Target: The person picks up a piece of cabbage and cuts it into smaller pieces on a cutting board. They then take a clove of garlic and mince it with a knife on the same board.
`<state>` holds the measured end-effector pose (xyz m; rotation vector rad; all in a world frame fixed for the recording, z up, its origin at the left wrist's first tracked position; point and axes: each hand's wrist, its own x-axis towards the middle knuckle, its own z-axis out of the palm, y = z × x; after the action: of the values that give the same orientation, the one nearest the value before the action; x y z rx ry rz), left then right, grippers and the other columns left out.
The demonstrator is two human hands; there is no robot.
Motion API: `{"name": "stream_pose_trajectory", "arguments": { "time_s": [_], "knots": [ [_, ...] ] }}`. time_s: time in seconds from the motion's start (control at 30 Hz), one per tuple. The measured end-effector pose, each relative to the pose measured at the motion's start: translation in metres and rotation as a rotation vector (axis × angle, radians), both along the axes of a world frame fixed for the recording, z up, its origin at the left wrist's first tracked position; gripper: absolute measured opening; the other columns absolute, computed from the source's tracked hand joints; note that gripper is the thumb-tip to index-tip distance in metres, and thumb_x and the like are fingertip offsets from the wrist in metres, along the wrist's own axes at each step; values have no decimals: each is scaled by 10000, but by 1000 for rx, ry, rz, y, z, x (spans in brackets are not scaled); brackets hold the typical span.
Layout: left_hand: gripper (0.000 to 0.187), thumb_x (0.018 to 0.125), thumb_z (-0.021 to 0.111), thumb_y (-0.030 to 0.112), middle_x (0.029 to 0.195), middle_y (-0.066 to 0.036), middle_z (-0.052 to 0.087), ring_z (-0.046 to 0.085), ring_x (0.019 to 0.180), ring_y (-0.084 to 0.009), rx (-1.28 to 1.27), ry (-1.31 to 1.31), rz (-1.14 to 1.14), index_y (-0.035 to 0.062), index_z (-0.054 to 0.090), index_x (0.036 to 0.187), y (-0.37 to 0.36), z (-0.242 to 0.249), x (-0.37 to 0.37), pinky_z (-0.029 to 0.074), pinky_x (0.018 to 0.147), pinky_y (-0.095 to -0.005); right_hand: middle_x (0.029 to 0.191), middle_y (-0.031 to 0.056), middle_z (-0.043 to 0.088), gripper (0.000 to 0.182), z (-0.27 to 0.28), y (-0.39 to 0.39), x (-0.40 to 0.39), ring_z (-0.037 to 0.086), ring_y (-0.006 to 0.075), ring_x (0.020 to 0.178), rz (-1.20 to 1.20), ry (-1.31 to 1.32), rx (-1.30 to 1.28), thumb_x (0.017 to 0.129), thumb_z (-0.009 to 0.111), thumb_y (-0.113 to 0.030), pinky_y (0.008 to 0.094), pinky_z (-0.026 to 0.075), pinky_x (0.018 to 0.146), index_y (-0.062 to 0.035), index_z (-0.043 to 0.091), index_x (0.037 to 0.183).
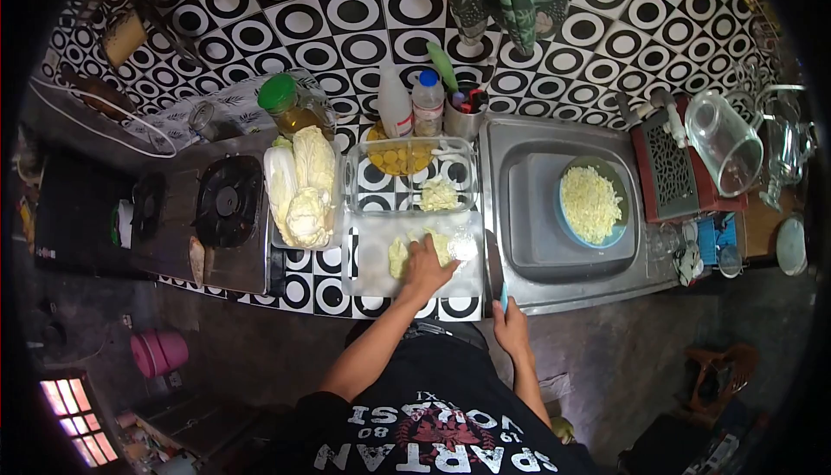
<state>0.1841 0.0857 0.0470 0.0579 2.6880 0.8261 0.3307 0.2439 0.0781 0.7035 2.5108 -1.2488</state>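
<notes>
My left hand [423,267] rests over pale cabbage pieces [398,257] on a translucent cutting board [368,277], its fingers spread and touching the leaves. My right hand [510,321] grips the light-blue handle of a knife [495,263]. The blade points away from me, over the strip between the board and the sink. Behind the board, a clear rectangular container [351,185] has some cut cabbage [439,193] at its right side. To the left, whole napa cabbages [305,189] are piled in another container.
In the sink [528,280] at right, a blue bowl [567,226] is heaped with chopped cabbage. A stove [186,250] stands at left. Bottles [428,107], a green-lidded jar [290,107] and a metal utensil cup [465,117] line the wall. A glass pitcher [725,142] is far right.
</notes>
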Motion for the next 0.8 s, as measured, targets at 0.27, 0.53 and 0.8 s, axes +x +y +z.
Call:
{"name": "stream_pose_trajectory", "arguments": {
  "time_s": [0.27,0.53,0.8],
  "knots": [
    [409,717,672,150,1045,-245,512,581,900,-395,-10,-43,-44,41,528,1084,-12,-33,-9,486,785,-434,724,237,569,370,-22,-7,12,569,386,677,-151,81,-42,931,468,-346,415,428,620,23,496,915],
    [227,776,609,-2,856,-52,620,574,798,-131,495,-92,143,57,611,996,-72,-10,-23,467,704,-257,692,221,563,366,-13,4,-6,557,370,638,-92,35,-4,931,472,-342,417,417,593,20,486,884],
    [435,705,702,93,1085,-167,595,590,943,-303,257,261,-22,23,581,1117,-86,34,-117,464,835,-336,743,272,574,383,-1,11,-16,565,467,757,-103,-32,-11,931,453,-354,482,424,646,25,499,908]
  ]
}}
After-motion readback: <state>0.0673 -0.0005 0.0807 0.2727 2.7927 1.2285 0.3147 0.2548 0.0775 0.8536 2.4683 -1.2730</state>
